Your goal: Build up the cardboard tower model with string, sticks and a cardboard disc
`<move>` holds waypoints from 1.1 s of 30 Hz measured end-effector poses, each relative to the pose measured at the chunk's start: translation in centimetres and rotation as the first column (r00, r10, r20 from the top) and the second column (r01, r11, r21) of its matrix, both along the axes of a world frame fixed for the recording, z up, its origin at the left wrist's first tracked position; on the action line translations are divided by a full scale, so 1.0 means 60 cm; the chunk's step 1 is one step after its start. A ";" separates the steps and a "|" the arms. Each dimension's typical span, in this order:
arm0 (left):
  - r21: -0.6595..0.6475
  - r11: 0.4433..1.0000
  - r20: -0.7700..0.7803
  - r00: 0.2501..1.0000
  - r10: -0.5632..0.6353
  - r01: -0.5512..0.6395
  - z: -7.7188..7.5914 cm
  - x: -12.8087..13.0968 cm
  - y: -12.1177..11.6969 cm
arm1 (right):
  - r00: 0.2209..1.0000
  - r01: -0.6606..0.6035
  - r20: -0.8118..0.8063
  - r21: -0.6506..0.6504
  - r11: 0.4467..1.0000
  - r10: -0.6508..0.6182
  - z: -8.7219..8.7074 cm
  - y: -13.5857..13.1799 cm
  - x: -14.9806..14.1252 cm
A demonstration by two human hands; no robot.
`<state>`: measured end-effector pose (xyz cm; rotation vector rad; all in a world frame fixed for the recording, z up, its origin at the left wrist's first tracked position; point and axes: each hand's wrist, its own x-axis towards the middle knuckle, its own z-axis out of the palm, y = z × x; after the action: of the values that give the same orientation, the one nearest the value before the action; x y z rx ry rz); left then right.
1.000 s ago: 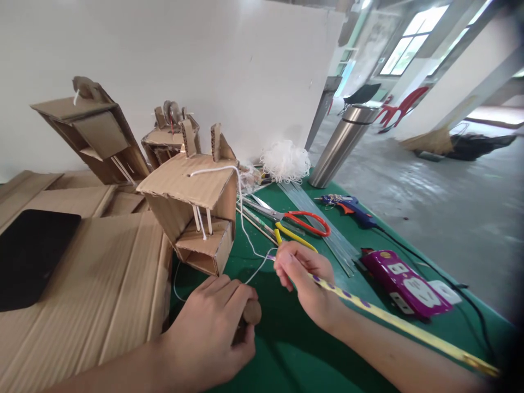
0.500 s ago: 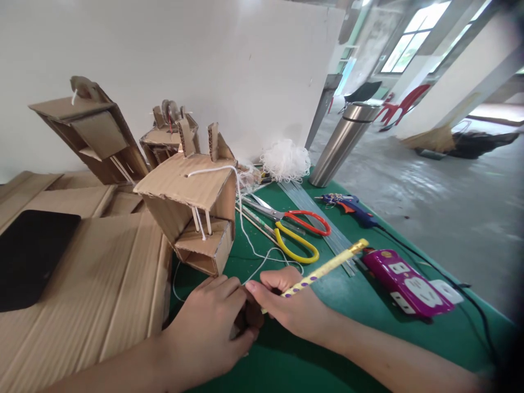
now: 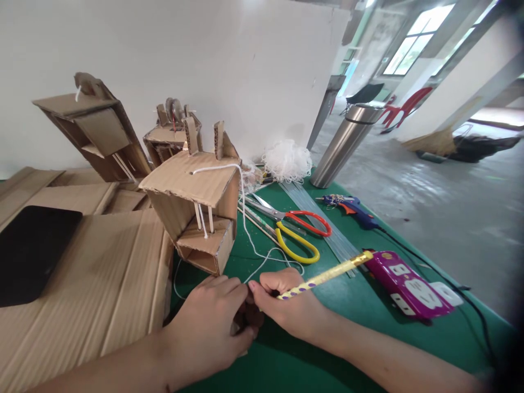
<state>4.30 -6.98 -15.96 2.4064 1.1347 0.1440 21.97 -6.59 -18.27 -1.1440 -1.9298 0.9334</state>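
Observation:
My right hand (image 3: 292, 301) is closed around a pale yellow pencil (image 3: 325, 278) with purple spots and a gold end, which slants up to the right. Beside it, my left hand (image 3: 213, 314) has its fingers curled inward over something mostly hidden beneath them. White string (image 3: 262, 263) runs from a hole in the top of a cardboard box model (image 3: 192, 180), down across the table to the fingertips of both hands. Two thin sticks and a string end stand inside the model. Red-and-yellow-handled scissors (image 3: 292, 232) lie just beyond my right hand.
A glue gun (image 3: 352, 210), a purple power strip (image 3: 411, 284) and clear glue sticks (image 3: 317, 213) are on the green table's right. A steel flask (image 3: 346, 144) and a heap of white string (image 3: 287, 161) stand behind. Cardboard sheets (image 3: 123, 262) with a black tablet-like slab (image 3: 36, 254) fill the left.
The pencil has tilted lower, its gold end dropping slightly to the right. Both hands stay together in nearly the same place. The whole view has shifted a little.

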 end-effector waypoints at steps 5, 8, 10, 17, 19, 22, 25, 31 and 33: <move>0.024 1.000 -0.014 1.000 -0.005 0.005 0.003 0.000 -0.001 | 1.000 0.003 -0.011 0.047 0.999 -0.002 0.002 -0.001 0.000; 0.021 1.000 -0.016 1.000 -0.003 0.003 0.004 0.001 -0.001 | 0.999 -0.032 -0.019 0.015 0.999 0.032 0.002 -0.002 0.001; 0.019 1.000 -0.018 1.000 0.001 0.000 0.004 0.001 -0.001 | 0.999 -0.032 -0.020 0.001 0.999 0.032 0.002 -0.001 0.001; -0.007 1.000 -0.024 1.000 0.000 0.000 0.003 0.003 0.000 | 1.000 -0.022 -0.005 -0.001 1.000 0.022 -0.001 -0.002 0.001; -0.014 1.000 -0.024 1.000 0.006 -0.006 0.004 0.003 0.001 | 1.000 -0.027 -0.010 -0.006 1.000 0.027 -0.001 -0.002 0.001; -0.016 1.000 -0.022 1.000 0.008 -0.008 0.004 0.002 0.000 | 1.000 0.000 -0.003 0.016 1.000 0.000 -0.002 -0.001 0.001; -0.012 1.000 -0.011 1.000 0.007 -0.007 0.002 0.001 -0.001 | 1.000 -0.016 -0.001 -0.008 1.000 0.016 -0.003 -0.001 0.001; 0.012 1.000 0.009 1.000 0.015 -0.015 -0.004 -0.001 -0.002 | 1.000 0.005 0.005 -0.012 1.000 -0.005 -0.005 -0.002 -0.001; 0.014 1.000 0.010 1.000 0.021 -0.021 -0.005 -0.001 -0.002 | 1.000 -0.017 0.003 -0.034 0.999 0.017 -0.004 -0.002 0.000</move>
<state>4.23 -7.07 -16.26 2.4043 1.1580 0.1712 21.95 -6.73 -18.53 -1.1503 -1.9358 0.9774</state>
